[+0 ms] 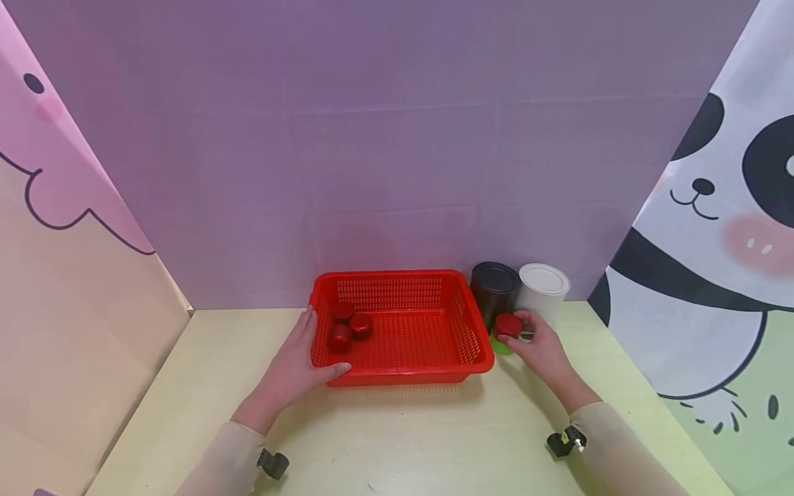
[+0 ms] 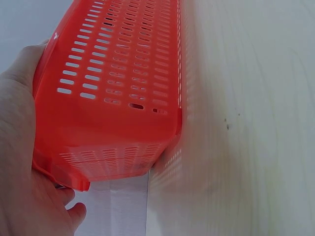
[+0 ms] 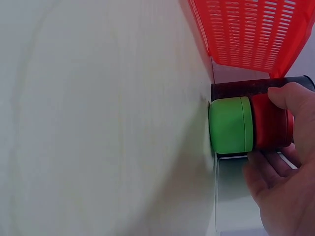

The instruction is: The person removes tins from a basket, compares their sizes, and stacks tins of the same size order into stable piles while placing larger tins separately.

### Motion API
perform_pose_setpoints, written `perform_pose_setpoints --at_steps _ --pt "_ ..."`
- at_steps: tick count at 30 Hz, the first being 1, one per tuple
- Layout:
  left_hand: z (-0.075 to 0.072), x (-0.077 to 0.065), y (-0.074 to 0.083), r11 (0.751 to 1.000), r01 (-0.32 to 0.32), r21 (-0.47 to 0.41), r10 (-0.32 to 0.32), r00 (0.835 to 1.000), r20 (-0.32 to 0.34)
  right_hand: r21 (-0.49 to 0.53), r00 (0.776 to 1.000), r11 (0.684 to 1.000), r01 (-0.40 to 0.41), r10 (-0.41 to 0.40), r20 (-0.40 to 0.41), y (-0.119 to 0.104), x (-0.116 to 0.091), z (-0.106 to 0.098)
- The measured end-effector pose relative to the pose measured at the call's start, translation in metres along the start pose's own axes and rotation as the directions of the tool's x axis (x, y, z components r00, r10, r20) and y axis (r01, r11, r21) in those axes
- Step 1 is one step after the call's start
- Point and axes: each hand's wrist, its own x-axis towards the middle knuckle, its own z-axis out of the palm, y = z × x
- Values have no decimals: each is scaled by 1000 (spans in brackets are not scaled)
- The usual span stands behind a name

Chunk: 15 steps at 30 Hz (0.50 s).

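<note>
My right hand [image 1: 541,346] grips a small red canister [image 1: 509,325], thumb on one side and fingers on the other. In the right wrist view the red canister sits against the top of a green canister [image 3: 230,126], which stands on the table. My left hand [image 1: 296,364] rests at the near left corner of a red plastic basket [image 1: 409,370], its fingers stretched along the left rim and its thumb over the front rim. Inside the basket, at the left, are three red canisters [image 1: 361,326] close together. The left wrist view shows the slotted basket wall beside that hand.
A black canister [image 1: 495,289] and a white canister [image 1: 543,288] stand right of the basket, behind the small stacked pair. A purple cloth backdrop [image 1: 397,151] rises behind the pale table [image 1: 403,441]. Printed panels [image 1: 701,248] border the table's sides.
</note>
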Motion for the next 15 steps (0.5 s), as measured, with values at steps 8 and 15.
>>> perform_pose_setpoints --at_steps 8,15 --pt "-1 -1 0 1000 1 -9 -1 1000 1 -1 1000 1000 2 -2 -23 -7 -2 -5" --pt "0 0 0 1000 1 -1 -1 1000 -4 -25 979 992 124 -126 -159 -18 -2 -8"
